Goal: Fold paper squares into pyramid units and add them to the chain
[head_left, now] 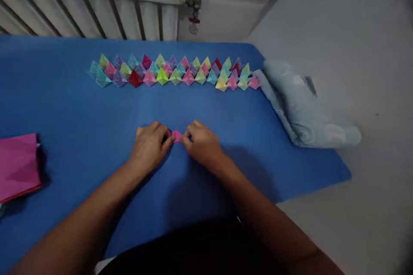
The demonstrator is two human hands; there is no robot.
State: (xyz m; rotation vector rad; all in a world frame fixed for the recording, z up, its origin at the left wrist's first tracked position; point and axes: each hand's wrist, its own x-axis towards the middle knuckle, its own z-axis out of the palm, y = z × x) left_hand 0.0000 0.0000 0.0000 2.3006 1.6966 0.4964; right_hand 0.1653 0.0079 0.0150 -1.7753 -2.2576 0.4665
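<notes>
A small piece of pink folded paper (177, 136) is held low over the blue table, between my two hands. My left hand (151, 142) pinches its left side between thumb and fingers. On the other side, my right hand (201, 142) grips the paper's right edge with closed fingertips. Fingers cover both ends of the paper, so its full shape is hidden. Beyond my hands stand rows of folded paper pieces (162, 76) with pointed tops, in green, pink, blue, purple, red and yellow.
A stack of pink and red paper sheets (19, 165) lies at the left. Folded light-blue fabric (300, 103) rests on the right edge of the blue table (80, 133), by the wall. Behind the table are a radiator (97, 13) and a pipe valve (195, 2).
</notes>
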